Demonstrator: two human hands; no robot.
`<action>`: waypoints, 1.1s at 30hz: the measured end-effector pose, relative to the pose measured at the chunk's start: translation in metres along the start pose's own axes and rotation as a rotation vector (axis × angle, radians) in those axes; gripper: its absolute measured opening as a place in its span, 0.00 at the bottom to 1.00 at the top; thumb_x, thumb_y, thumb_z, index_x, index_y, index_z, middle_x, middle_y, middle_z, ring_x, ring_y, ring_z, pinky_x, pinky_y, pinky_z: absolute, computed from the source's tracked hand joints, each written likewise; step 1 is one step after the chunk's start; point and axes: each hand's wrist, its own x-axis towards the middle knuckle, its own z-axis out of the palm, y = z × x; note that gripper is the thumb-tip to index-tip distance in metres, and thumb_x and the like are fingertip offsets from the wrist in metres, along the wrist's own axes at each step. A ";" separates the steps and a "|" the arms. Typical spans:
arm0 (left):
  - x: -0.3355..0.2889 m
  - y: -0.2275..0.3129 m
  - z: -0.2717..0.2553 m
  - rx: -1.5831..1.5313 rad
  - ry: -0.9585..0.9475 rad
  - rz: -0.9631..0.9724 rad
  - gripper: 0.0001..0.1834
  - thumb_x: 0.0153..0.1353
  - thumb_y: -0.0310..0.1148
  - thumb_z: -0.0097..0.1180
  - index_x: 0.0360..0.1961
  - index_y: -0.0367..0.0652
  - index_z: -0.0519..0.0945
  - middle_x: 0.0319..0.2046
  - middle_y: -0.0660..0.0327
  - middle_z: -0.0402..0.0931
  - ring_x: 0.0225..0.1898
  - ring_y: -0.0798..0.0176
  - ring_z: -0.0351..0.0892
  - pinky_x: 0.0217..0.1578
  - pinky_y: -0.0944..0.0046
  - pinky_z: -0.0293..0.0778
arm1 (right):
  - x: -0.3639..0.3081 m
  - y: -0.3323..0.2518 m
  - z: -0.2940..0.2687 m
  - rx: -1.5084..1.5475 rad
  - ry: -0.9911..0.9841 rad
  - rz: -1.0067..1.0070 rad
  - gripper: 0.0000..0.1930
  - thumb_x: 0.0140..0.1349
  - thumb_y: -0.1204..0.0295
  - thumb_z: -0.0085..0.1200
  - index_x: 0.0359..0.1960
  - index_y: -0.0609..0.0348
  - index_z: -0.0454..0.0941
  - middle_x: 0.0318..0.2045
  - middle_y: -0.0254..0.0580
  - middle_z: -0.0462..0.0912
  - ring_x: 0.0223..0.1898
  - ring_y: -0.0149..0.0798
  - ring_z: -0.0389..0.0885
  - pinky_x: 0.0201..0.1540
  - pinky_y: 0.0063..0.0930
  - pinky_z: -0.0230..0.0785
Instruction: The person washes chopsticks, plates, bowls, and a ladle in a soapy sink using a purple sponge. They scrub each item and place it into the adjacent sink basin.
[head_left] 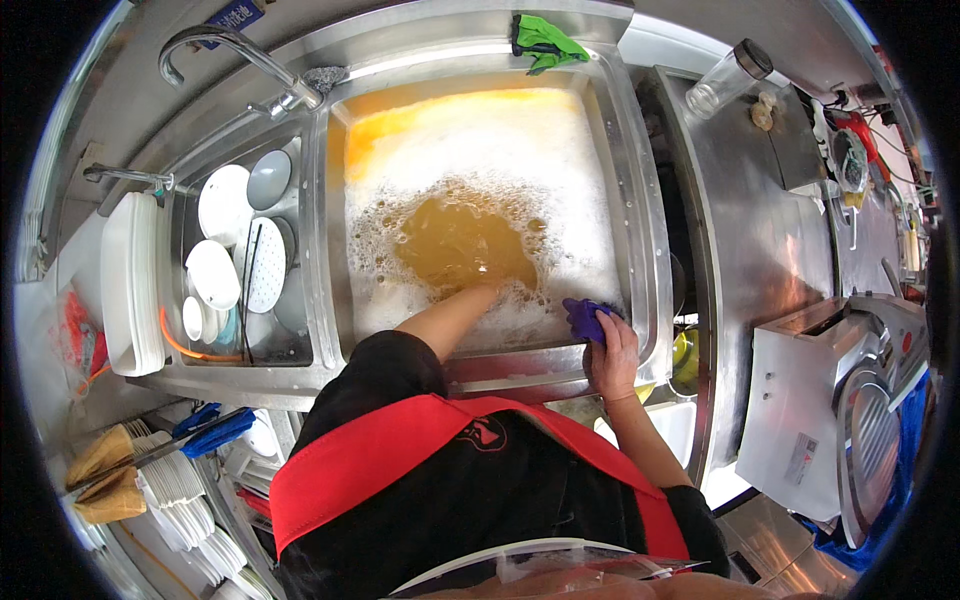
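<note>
The large steel sink (648, 230) in front of me holds murky yellow-brown water (455, 240) under thick white foam (500, 145). My left forearm (450, 322) reaches into the water, and the surface hides my left hand from the wrist down; what it touches cannot be seen. At the sink's near right corner, my right hand (612, 357) is closed around a bunched purple cloth (585, 318). That cloth sits at the edge of the foam, beside the rim.
Left, a smaller basin holds white and grey plates (222, 205), bowls and chopsticks (250, 290) under a curved faucet (230, 42). Green gloves (548, 45) lie on the back ledge. Right are a steel counter (745, 250), a glass jar (725, 82) and a slicer (810, 400).
</note>
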 end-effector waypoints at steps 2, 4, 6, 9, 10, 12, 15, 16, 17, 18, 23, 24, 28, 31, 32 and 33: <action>0.001 0.010 0.006 -0.018 -0.018 0.008 0.19 0.62 0.38 0.50 0.49 0.38 0.77 0.43 0.50 0.78 0.43 0.51 0.77 0.45 0.54 0.72 | 0.000 0.001 0.000 0.002 -0.001 0.005 0.27 0.50 0.79 0.56 0.56 0.51 0.71 0.49 0.50 0.76 0.50 0.53 0.73 0.55 0.44 0.64; 0.000 0.012 0.010 -0.029 -0.031 0.009 0.18 0.62 0.39 0.50 0.49 0.38 0.77 0.42 0.50 0.78 0.42 0.51 0.77 0.44 0.54 0.73 | -0.001 0.002 0.000 0.002 -0.010 0.010 0.27 0.50 0.79 0.57 0.56 0.51 0.72 0.50 0.50 0.76 0.50 0.53 0.73 0.55 0.44 0.64; -0.003 0.011 0.014 -0.029 -0.049 0.014 0.18 0.62 0.39 0.51 0.48 0.38 0.77 0.41 0.50 0.79 0.41 0.52 0.78 0.43 0.55 0.73 | -0.002 0.003 0.000 0.002 -0.022 0.023 0.27 0.50 0.78 0.57 0.56 0.51 0.72 0.50 0.50 0.76 0.51 0.53 0.73 0.55 0.44 0.64; -0.010 -0.003 0.015 -0.034 -0.088 0.015 0.18 0.62 0.39 0.51 0.47 0.38 0.78 0.39 0.51 0.79 0.39 0.52 0.78 0.42 0.55 0.73 | -0.003 0.003 -0.001 0.014 0.004 0.005 0.27 0.50 0.78 0.58 0.56 0.50 0.72 0.50 0.50 0.76 0.51 0.53 0.73 0.56 0.43 0.64; -0.012 -0.009 0.013 -0.031 -0.105 0.012 0.17 0.62 0.39 0.51 0.47 0.38 0.78 0.39 0.51 0.79 0.39 0.53 0.78 0.41 0.55 0.73 | -0.004 0.003 -0.001 0.022 0.004 0.009 0.28 0.50 0.78 0.58 0.56 0.50 0.72 0.50 0.50 0.76 0.51 0.53 0.73 0.56 0.43 0.64; -0.020 -0.028 0.007 -0.033 -0.148 -0.003 0.17 0.62 0.39 0.51 0.46 0.39 0.78 0.37 0.51 0.80 0.37 0.53 0.78 0.40 0.55 0.74 | -0.004 0.003 -0.001 0.021 0.003 0.022 0.28 0.50 0.78 0.58 0.56 0.50 0.72 0.50 0.50 0.76 0.51 0.53 0.73 0.56 0.43 0.64; -0.037 -0.061 -0.005 -0.034 -0.222 -0.051 0.17 0.62 0.39 0.52 0.45 0.39 0.78 0.36 0.52 0.80 0.36 0.54 0.79 0.39 0.56 0.74 | -0.004 0.002 -0.001 0.018 0.008 0.020 0.28 0.50 0.78 0.58 0.56 0.50 0.72 0.50 0.50 0.76 0.51 0.53 0.73 0.56 0.43 0.64; -0.043 -0.071 -0.008 -0.038 -0.247 -0.074 0.17 0.62 0.39 0.52 0.45 0.39 0.79 0.35 0.52 0.80 0.35 0.54 0.79 0.39 0.56 0.74 | -0.004 0.001 -0.001 0.015 0.019 0.016 0.28 0.50 0.78 0.58 0.56 0.50 0.72 0.50 0.50 0.76 0.51 0.53 0.73 0.56 0.43 0.64; -0.051 -0.085 -0.012 -0.050 -0.260 -0.093 0.17 0.62 0.39 0.52 0.45 0.39 0.79 0.35 0.52 0.81 0.34 0.54 0.79 0.38 0.56 0.74 | -0.004 0.001 -0.001 0.014 0.029 0.013 0.28 0.50 0.78 0.58 0.56 0.50 0.72 0.50 0.50 0.76 0.51 0.53 0.73 0.56 0.43 0.64; -0.058 -0.095 -0.015 -0.067 -0.263 -0.111 0.16 0.62 0.40 0.52 0.44 0.39 0.79 0.34 0.53 0.81 0.34 0.54 0.79 0.38 0.56 0.74 | -0.004 0.001 -0.001 0.009 0.036 0.009 0.28 0.50 0.78 0.58 0.56 0.49 0.72 0.50 0.50 0.76 0.51 0.53 0.73 0.56 0.43 0.64; -0.079 -0.116 -0.030 -0.365 0.006 -0.058 0.16 0.62 0.40 0.53 0.43 0.39 0.79 0.31 0.54 0.82 0.31 0.56 0.80 0.35 0.56 0.75 | -0.005 0.002 -0.001 0.030 0.044 0.005 0.28 0.51 0.78 0.58 0.56 0.49 0.71 0.50 0.50 0.76 0.50 0.54 0.74 0.55 0.43 0.65; -0.084 -0.114 -0.033 -0.445 0.106 -0.033 0.15 0.62 0.41 0.53 0.40 0.39 0.80 0.27 0.56 0.82 0.27 0.58 0.79 0.32 0.58 0.75 | -0.005 0.002 -0.001 0.034 0.045 -0.001 0.27 0.51 0.78 0.58 0.56 0.49 0.71 0.50 0.50 0.76 0.51 0.54 0.74 0.56 0.43 0.64; -0.106 -0.092 -0.051 -0.938 0.201 0.017 0.10 0.65 0.33 0.51 0.42 0.41 0.80 0.26 0.64 0.77 0.24 0.69 0.75 0.27 0.68 0.72 | -0.004 0.003 0.000 0.027 0.036 -0.008 0.26 0.52 0.77 0.58 0.55 0.49 0.71 0.49 0.48 0.76 0.51 0.53 0.74 0.56 0.43 0.64; -0.122 -0.080 -0.070 -1.174 0.144 -0.083 0.08 0.64 0.28 0.54 0.43 0.38 0.77 0.31 0.61 0.80 0.29 0.67 0.80 0.33 0.67 0.75 | 0.001 0.001 0.003 0.025 0.025 0.016 0.25 0.52 0.76 0.58 0.55 0.49 0.71 0.46 0.49 0.78 0.49 0.54 0.75 0.53 0.43 0.66; -0.128 -0.077 -0.073 -1.144 0.145 -0.077 0.08 0.64 0.29 0.54 0.42 0.38 0.77 0.31 0.61 0.80 0.29 0.67 0.80 0.33 0.67 0.75 | 0.004 0.000 0.005 0.037 0.000 0.044 0.25 0.53 0.75 0.58 0.55 0.49 0.71 0.46 0.49 0.78 0.48 0.54 0.76 0.52 0.43 0.66; -0.133 -0.074 -0.076 -1.115 0.147 -0.073 0.08 0.64 0.29 0.54 0.41 0.37 0.77 0.31 0.60 0.80 0.29 0.67 0.80 0.32 0.67 0.75 | 0.008 -0.001 0.007 0.046 -0.025 0.093 0.24 0.54 0.74 0.58 0.55 0.49 0.71 0.45 0.50 0.78 0.47 0.55 0.76 0.51 0.44 0.67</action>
